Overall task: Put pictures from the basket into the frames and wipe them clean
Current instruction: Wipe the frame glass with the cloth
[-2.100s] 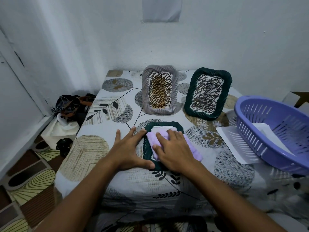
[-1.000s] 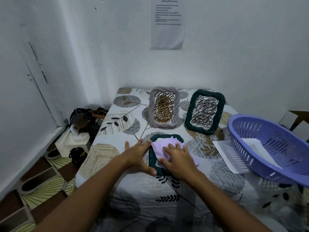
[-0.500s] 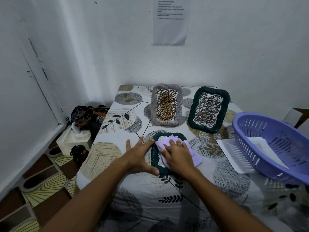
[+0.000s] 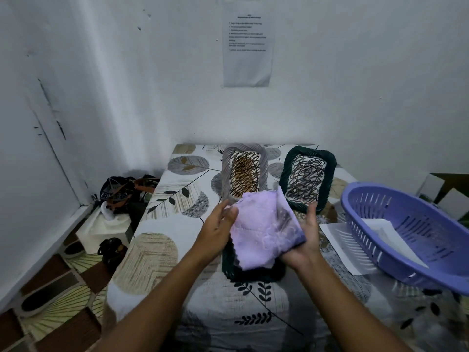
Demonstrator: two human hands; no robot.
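Both hands hold a lilac cloth up above the table. My left hand pinches its left edge and my right hand supports it from below on the right. The cloth has dark smudges on its right side. Under it lies a dark green woven frame, mostly hidden. Two frames with scribbled pictures stand at the back: a grey one and a dark green one. The purple basket at right holds a white sheet.
A leaf-patterned cloth covers the table. A white paper lies under the basket's near side. White walls close in behind and left; a notice hangs on the back wall. Bags and a white box sit on the floor at left.
Both hands have left the flat green frame and lifted the lilac cloth off it into the air, spreading it open. The head camera has tilted up.
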